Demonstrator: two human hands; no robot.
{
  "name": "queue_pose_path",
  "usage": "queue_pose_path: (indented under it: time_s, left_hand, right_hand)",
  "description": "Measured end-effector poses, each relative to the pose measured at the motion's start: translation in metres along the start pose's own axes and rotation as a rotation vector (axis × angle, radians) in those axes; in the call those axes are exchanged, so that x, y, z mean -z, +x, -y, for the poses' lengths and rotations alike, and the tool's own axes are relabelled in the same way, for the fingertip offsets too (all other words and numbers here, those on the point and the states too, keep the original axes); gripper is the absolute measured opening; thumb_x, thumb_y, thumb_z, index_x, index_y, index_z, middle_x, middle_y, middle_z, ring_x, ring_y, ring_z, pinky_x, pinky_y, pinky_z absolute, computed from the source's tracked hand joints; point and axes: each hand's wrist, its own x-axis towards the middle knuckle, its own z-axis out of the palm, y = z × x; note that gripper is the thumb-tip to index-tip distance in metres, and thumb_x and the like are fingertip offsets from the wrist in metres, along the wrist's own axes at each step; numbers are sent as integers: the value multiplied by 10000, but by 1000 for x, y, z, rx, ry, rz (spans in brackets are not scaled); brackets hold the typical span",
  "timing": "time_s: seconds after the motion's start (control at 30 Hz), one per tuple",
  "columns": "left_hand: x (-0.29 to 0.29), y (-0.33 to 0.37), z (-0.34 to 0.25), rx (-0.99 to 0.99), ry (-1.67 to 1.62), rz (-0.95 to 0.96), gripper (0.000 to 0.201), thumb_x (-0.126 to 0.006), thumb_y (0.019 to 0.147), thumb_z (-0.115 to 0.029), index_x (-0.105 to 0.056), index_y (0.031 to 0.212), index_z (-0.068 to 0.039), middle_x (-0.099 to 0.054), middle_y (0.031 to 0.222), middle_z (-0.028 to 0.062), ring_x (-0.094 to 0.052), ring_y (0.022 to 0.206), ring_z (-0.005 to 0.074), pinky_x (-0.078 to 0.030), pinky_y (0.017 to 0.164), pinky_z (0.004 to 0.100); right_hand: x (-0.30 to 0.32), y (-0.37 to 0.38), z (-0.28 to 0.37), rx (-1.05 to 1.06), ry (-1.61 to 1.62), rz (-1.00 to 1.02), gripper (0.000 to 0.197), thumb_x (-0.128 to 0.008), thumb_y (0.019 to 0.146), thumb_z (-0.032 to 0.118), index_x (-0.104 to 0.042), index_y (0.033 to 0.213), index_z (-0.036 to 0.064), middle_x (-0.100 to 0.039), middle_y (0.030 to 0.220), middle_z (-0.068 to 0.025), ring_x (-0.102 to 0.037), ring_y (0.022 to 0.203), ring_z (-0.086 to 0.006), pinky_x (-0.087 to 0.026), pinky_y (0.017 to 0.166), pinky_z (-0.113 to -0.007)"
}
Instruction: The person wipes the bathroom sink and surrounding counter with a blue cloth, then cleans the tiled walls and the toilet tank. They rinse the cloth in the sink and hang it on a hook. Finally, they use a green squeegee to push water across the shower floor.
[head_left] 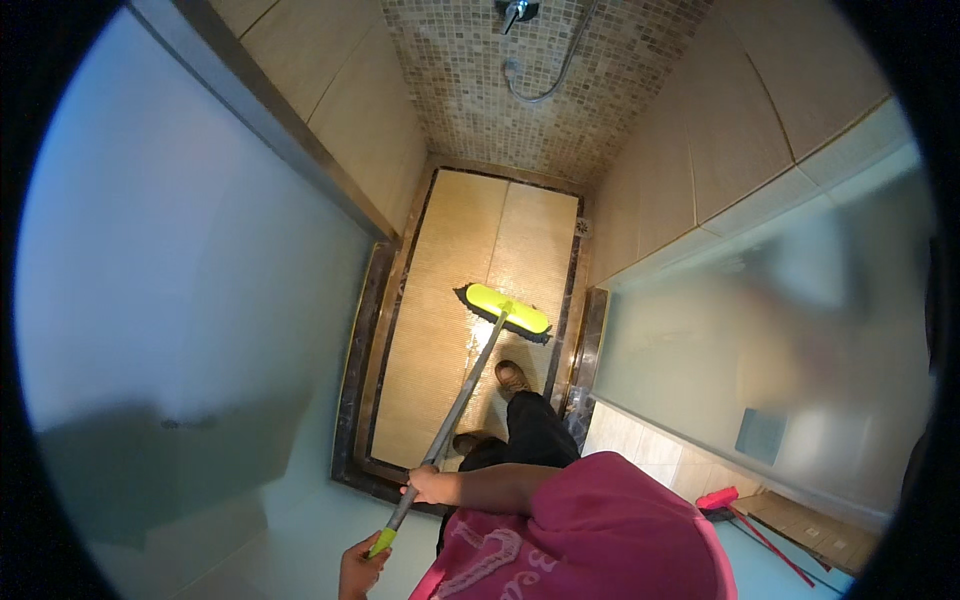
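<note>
A floor brush with a lime-green head (508, 307) and dark bristles lies against the tan shower floor (440, 240). Its grey pole (462, 398) slants down toward my body and ends in a green grip (381, 542). My right hand (430, 485) is wrapped around the lower part of the pole as seen here, with the forearm reaching across my pink shirt. At the end grip, my left hand (362, 570) is closed on the handle near the lower edge. Both my feet stand on the shower floor, the right shoe (512, 378) closest to the brush head.
Frosted glass panels (200, 260) flank the opening, with a dark stone curb (352, 400) around the floor. A tap (514, 14) and a hose (560, 85) hang on the mosaic wall. A round drain (583, 227) lies at right. Outside is a red brush (716, 498) beside cardboard (815, 530).
</note>
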Motion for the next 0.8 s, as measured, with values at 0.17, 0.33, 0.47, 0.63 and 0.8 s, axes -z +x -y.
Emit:
queue_pose_path:
  time_s: [0.17,0.33,0.47,0.63,0.8]
  left_hand:
    - [-65,70,14,-142,-119,78,512,-803,918,-93,-649,1404,-48,-611,784,-49,-494,593,40,-407,512,225]
    - [-181,142,-80,-229,-156,148,486,-772,949,-109,-643,1417,-89,-589,755,-48,-486,570,46,-401,489,238]
    - [-267,201,-183,-391,-163,217,486,-723,980,-121,-608,1450,-82,-636,801,-32,-515,601,66,-428,535,252]
    - [-311,242,-300,-546,-13,227,490,-673,995,-131,-576,1473,-88,-740,1100,112,-674,1022,213,-523,920,324]
    - [-280,243,-289,-548,176,107,482,-648,1005,-140,-563,1476,-77,-731,1151,120,-673,1029,216,-527,908,340]
  right_hand:
    - [47,10,85,147,-38,-156,240,-466,1025,38,-529,1236,-58,-620,986,-222,-707,711,-330,-627,579,-477]
    - [133,38,239,416,-143,-188,212,-591,998,174,-681,1063,-7,-716,890,-212,-717,697,-346,-602,581,-446]
    - [192,26,405,641,-1938,-335,269,-706,983,328,-787,976,72,-774,871,-200,-734,737,-366,-589,615,-427]
    - [219,13,525,723,-286,-309,408,-611,1049,311,-595,757,26,-632,733,-194,-635,573,-327,-530,510,-481]
    - [181,-29,495,635,328,33,350,-529,1086,232,-513,822,2,-445,625,-94,-513,503,-259,-522,492,-457]
